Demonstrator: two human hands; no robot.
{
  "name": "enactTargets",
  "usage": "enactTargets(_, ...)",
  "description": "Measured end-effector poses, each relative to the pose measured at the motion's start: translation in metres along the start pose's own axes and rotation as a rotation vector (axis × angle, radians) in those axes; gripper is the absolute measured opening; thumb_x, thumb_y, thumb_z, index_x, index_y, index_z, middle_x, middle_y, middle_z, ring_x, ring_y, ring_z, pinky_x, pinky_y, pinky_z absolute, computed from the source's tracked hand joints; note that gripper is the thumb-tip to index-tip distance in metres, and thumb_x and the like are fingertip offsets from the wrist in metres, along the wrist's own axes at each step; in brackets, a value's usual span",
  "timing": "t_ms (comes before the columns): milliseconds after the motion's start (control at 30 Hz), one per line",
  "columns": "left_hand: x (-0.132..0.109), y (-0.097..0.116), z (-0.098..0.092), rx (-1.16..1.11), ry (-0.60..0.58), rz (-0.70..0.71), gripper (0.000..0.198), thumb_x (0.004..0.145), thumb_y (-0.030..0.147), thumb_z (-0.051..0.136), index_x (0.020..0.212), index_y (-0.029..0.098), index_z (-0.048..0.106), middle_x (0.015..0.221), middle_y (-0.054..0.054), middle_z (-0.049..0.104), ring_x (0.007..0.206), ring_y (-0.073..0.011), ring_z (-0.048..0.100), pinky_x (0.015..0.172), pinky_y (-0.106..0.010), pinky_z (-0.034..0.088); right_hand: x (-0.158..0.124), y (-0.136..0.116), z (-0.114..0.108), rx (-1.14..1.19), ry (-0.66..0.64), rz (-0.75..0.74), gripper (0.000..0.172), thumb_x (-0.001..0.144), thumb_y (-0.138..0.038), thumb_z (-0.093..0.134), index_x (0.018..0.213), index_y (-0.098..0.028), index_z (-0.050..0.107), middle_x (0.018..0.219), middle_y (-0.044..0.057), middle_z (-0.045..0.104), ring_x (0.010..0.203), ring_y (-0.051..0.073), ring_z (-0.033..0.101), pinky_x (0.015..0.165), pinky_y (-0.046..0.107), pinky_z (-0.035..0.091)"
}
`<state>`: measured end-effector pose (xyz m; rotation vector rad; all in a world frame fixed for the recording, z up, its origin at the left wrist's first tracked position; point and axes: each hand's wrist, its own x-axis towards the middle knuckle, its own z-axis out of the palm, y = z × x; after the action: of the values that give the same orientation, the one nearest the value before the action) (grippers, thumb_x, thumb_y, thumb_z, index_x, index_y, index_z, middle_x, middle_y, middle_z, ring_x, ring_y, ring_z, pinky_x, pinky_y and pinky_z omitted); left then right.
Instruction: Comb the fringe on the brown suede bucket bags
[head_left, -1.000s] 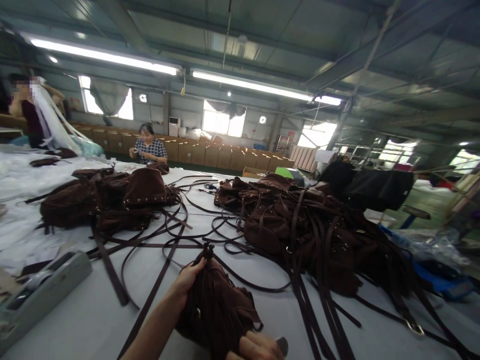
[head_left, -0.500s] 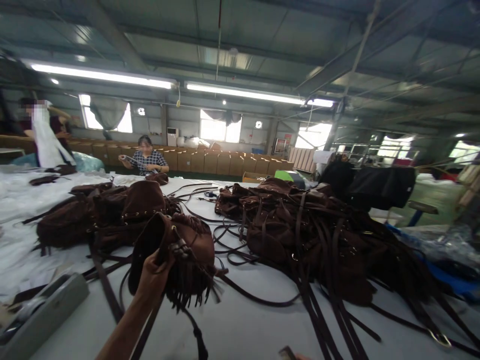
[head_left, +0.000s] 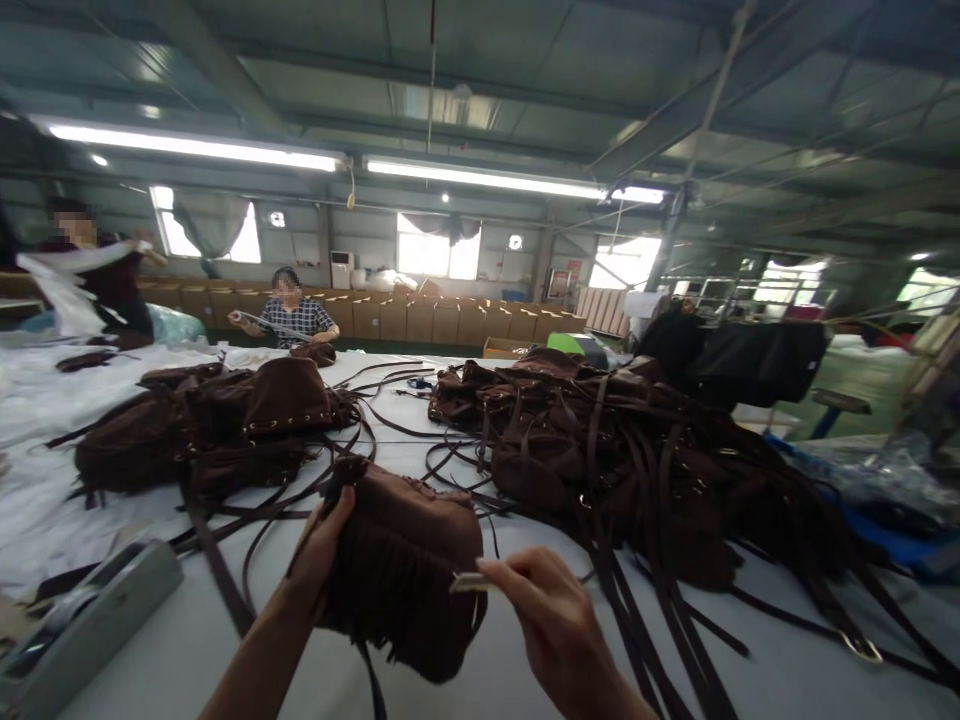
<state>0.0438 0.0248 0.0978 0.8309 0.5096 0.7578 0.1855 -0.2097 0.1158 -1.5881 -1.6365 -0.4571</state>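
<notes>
A dark brown fringed bag point(head_left: 420, 530) is gripped at its left side by my left hand point(head_left: 319, 550), the thumb lying over its front. My right hand point(head_left: 551, 620) is closed on a small metal tool point(head_left: 470, 581), whose tip reaches the right part of the bag's fringe. Whether the tip touches the fringe is hard to tell. The held bag is tilted above the table, with a strap hanging below it. More brown bags are piled at the left point(head_left: 202, 420) and at the right point(head_left: 637, 460), their long straps spread over the white table point(head_left: 300, 690).
A grey tape dispenser point(head_left: 97, 625) stands at the near left. White wrapping material point(head_left: 37, 420) covers the table's left side. A person in a checked shirt point(head_left: 296, 318) sits across the table; another person point(head_left: 112, 280) handles white material at the far left.
The held bag has turned, its fringe now facing me, and moved right. My right hand has come up from the bottom edge with the metal tool. The person at far left has shifted the white material.
</notes>
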Motion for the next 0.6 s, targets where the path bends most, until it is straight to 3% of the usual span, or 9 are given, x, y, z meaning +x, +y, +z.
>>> enactTargets(100,0.0,-0.01,0.004,-0.001,-0.124,-0.114,0.032,0.084,0.038,0.067,0.105,0.014,0.067,0.092,-0.012,0.075,0.089,-0.0298,0.071,0.075,-0.037,0.06,0.034,-0.005,0.014,-0.144,-0.198,-0.184,0.033,0.097,-0.015,0.043,0.12,-0.031,0.061,0.087,0.003,0.056,0.079,0.018,0.051,0.073,0.033,0.042)
enactTargets(200,0.0,-0.013,0.005,-0.022,-0.154,-0.209,0.029,0.085,0.039,0.065,0.096,0.013,0.068,0.088,-0.013,0.075,0.085,-0.0309,0.072,0.075,-0.041,0.06,0.035,0.001,0.034,-0.185,-0.403,-0.237,0.032,0.091,-0.013,0.052,0.116,-0.031,0.062,0.087,0.001,0.054,0.081,0.018,0.05,0.075,0.032,0.04)
enactTargets(400,0.005,-0.019,0.0,-0.01,-0.096,-0.202,0.026,0.086,0.033,0.065,0.097,0.01,0.066,0.09,-0.016,0.075,0.078,-0.0294,0.073,0.077,-0.044,0.059,-0.004,0.004,0.039,-0.218,-0.658,-0.116,0.034,0.078,-0.011,0.054,0.107,-0.028,0.06,0.081,0.0,0.054,0.073,0.017,0.049,0.059,0.028,0.032)
enactTargets(500,0.01,-0.022,-0.003,-0.027,-0.062,-0.2,0.023,0.087,0.031,0.063,0.097,0.01,0.066,0.091,-0.016,0.074,0.08,-0.0299,0.073,0.078,-0.044,0.059,-0.026,-0.001,0.039,-0.18,-0.693,-0.068,0.035,0.075,-0.01,0.055,0.104,-0.029,0.059,0.084,-0.002,0.057,0.075,0.016,0.051,0.058,0.027,0.03)
enactTargets(600,0.012,-0.024,-0.004,-0.068,-0.03,-0.246,0.021,0.089,0.029,0.061,0.095,0.011,0.067,0.087,-0.014,0.075,0.079,-0.0289,0.073,0.077,-0.041,0.06,-0.047,0.0,0.051,-0.173,-0.666,-0.104,0.026,0.081,-0.019,0.058,0.105,-0.032,0.059,0.086,-0.004,0.058,0.074,0.014,0.052,0.058,0.026,0.031)
